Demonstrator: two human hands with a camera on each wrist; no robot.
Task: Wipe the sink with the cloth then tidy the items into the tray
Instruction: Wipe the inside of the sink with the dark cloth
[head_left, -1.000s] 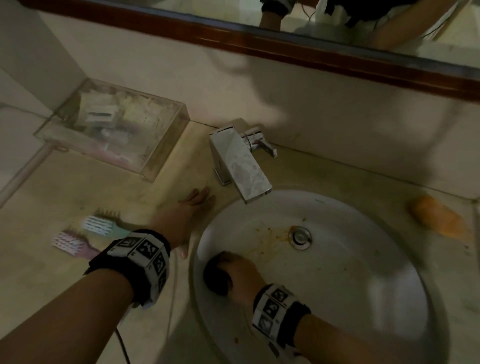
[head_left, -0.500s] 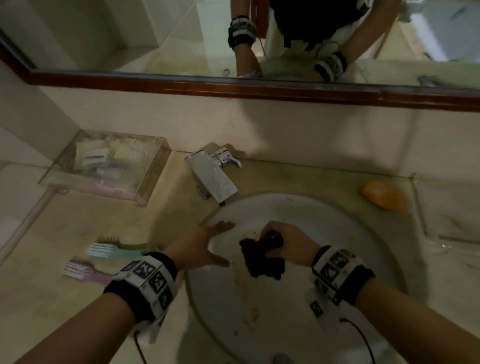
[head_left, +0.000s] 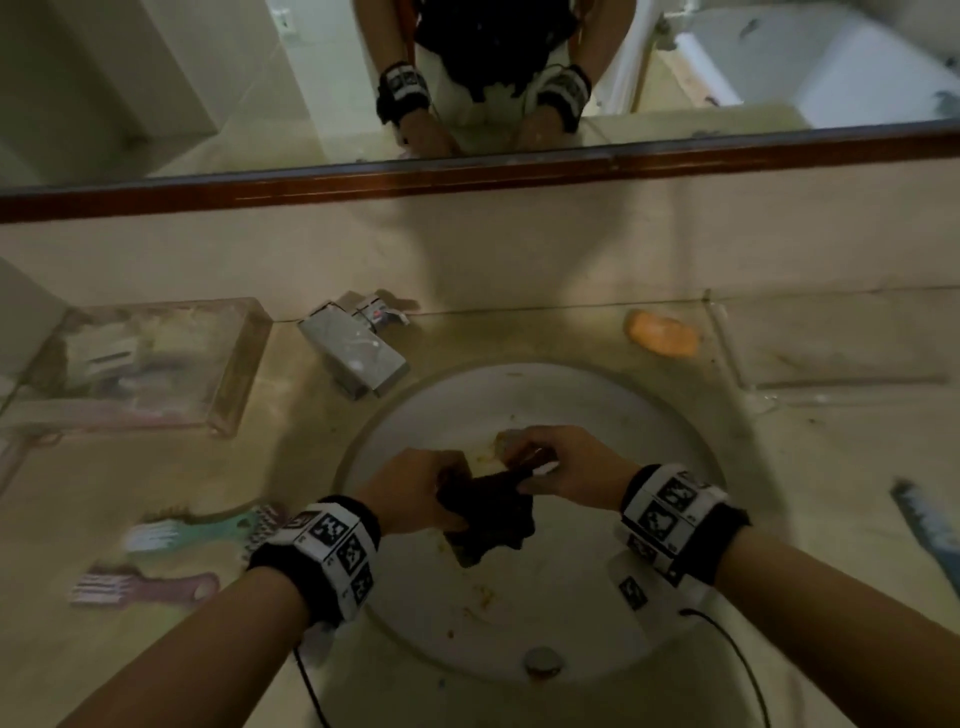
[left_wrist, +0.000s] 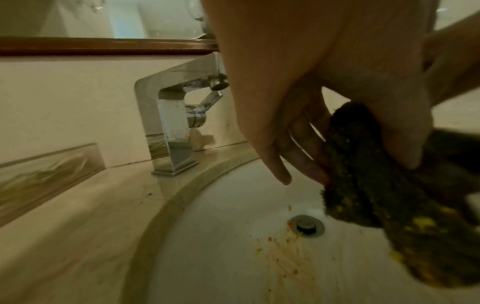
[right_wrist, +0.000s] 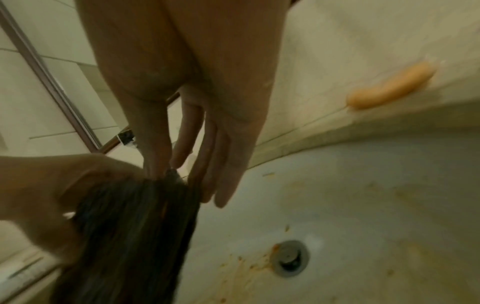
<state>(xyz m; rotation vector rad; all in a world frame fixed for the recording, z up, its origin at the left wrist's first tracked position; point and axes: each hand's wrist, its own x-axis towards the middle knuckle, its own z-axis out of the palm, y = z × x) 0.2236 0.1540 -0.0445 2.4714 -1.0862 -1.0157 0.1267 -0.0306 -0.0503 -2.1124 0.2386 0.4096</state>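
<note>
Far left of the fingers, the clear tray (head_left: 228, 364) sits on the table (head_left: 156, 467) with two combs (head_left: 156, 535) lying loose nearer the person. The left hand (head_left: 410, 488) has its fingers (left_wrist: 309, 148) curled round one end of the dark cloth (head_left: 488, 514), thumb pressed on top. The right hand (head_left: 566, 462) pinches the other end between thumb and fingers (right_wrist: 158, 148), the remaining fingers hanging nearly straight. The cloth hangs between them above the sink (head_left: 597, 395), carrying yellow crumbs. Below the fingers, orange smears remain around the drain (left_wrist: 306, 226). Right of the fingers, an orange soap (head_left: 662, 332) lies on the table. The wiping step seems unfinished; the person is probably refolding the cloth, and next would need a clean face pressed onto the smears.
</note>
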